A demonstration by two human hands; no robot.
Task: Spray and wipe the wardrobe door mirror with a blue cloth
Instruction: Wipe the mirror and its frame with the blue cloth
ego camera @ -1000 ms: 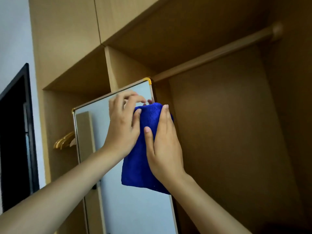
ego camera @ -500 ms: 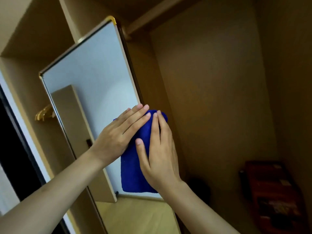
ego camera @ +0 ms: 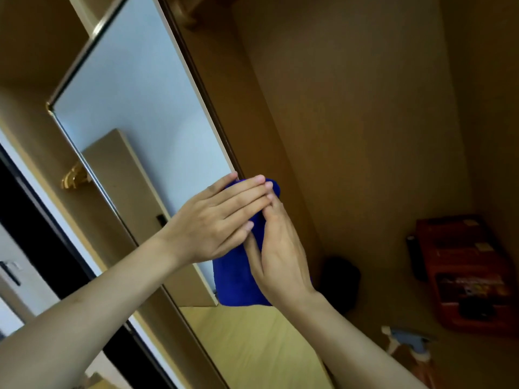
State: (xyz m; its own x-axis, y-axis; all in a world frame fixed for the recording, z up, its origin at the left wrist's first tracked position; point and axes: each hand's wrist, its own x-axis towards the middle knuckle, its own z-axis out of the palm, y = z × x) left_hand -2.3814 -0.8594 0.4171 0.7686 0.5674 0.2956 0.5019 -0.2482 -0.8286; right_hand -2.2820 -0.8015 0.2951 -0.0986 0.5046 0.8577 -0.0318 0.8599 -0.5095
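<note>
Against the mirror's right edge: my two hands press one blue cloth (ego camera: 238,279) flat onto the glass.
Wardrobe (ego camera: 351,136): open, its floor holding one orange-red box (ego camera: 463,273), one dark rounded thing (ego camera: 341,279) I cannot make out, and one spray bottle (ego camera: 410,339) with a pale blue head, all well apart from my hands.
Mirror (ego camera: 134,94): one, framed in a metal trim, tilted across the view.
Left hand (ego camera: 216,223): fingers straight and together, lying over the upper part of the cloth.
Right hand (ego camera: 280,254): fingers extended upward on the cloth, fingertips touching those of my left hand.
Cloth position: under both palms, its lower end hanging below them.
Hangers (ego camera: 73,178): gold, left of the mirror, count unclear.
</note>
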